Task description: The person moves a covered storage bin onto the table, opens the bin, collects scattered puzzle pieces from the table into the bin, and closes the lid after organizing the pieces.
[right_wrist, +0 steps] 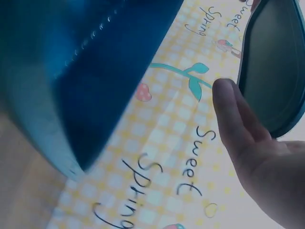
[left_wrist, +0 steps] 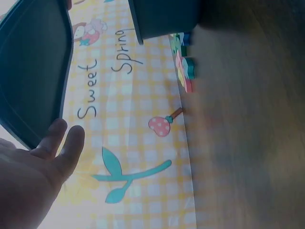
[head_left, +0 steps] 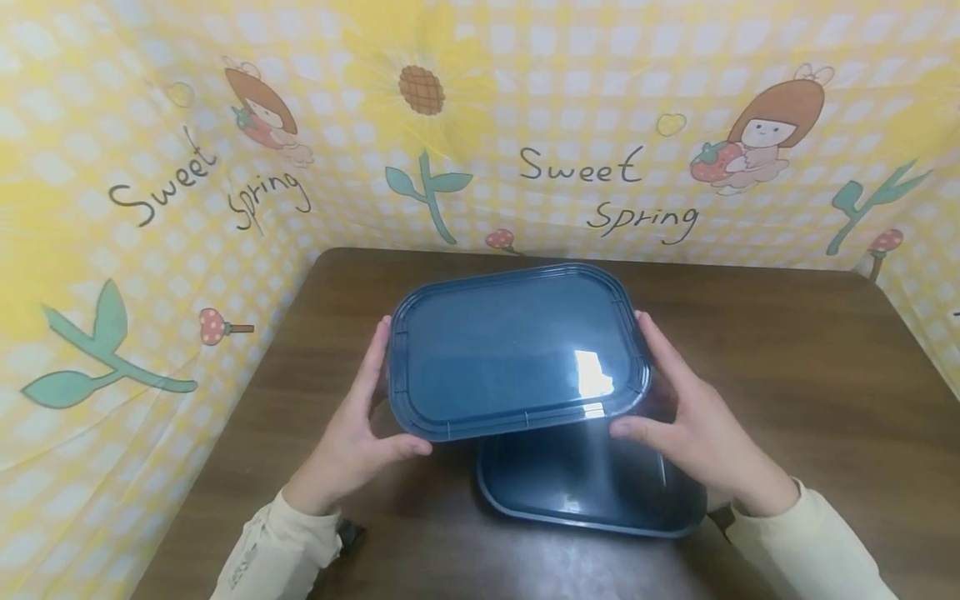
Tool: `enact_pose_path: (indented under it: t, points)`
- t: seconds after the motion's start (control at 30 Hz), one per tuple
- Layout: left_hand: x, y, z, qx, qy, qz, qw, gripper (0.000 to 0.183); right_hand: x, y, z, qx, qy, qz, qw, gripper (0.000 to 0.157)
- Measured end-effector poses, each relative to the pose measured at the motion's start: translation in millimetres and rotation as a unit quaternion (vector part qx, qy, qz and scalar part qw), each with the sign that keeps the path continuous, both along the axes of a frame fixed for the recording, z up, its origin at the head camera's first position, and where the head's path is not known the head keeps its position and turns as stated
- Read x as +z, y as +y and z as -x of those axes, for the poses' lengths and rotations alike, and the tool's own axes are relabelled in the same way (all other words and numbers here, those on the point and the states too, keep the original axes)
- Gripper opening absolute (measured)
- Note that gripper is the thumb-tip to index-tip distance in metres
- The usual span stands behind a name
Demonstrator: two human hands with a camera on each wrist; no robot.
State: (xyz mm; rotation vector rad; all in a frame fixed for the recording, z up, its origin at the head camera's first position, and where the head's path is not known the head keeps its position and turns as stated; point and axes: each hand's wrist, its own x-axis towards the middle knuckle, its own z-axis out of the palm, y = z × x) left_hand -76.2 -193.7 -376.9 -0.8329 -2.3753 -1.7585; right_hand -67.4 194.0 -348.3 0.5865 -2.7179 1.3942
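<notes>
Head view: dark blue plastic lid (head_left: 517, 350), rounded-rectangular, glossy with ridged rim, held above brown wood-grain table (head_left: 787, 350). Matching blue container (head_left: 592, 483), smooth and shiny, seen just below and nearer, partly covered by lid. Lid gripped at left edge by left hand (head_left: 352, 433), thumb curled under near rim, fingers laid along side. Right edge clasped likewise by right hand (head_left: 690, 425). Yellow checked printed backdrop (head_left: 570, 167) set behind table.

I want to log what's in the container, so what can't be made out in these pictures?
- Blue container interior: head view, hidden by the lid held above it.
- Small colourful pieces beside the container: left wrist view, too blurred to identify.
- Container: right wrist view, blurred and cut off by the frame edge.
</notes>
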Motion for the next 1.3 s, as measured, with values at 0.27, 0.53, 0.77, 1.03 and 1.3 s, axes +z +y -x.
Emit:
enact_pose_path:
  t: [0.27, 0.53, 0.77, 1.03, 1.3]
  points:
    - [0.3, -23, 1.6, 0.035, -0.004, -0.032, 0.9989, 0.127, 24.6, -23, 40.3, 0.056, -0.011, -0.052, 0.997, 0.114]
    - [-0.9, -37, 1.3, 0.130, -0.017, -0.001, 0.9913, 0.126, 53.1, -49, 85.5, 0.097, -0.037, -0.070, 0.992, 0.110]
    - [-8.6, -48, 2.9, 0.184, -0.027, 0.002, 0.9825, 0.121, 52.0, -78, 128.8, 0.160, -0.065, -0.064, 0.983, 0.113]
    - [-17.1, -62, 5.9, 0.194, -0.062, -0.026, 0.9787, 0.117, 44.5, -109, 163.6, 0.176, -0.013, -0.148, 0.973, 0.117]
    - [-25.3, -68, 5.5, 0.183, -0.087, -0.117, 0.9722, 0.111, 37.5, -143, 189.6, 0.218, -0.040, -0.169, 0.960, 0.115]
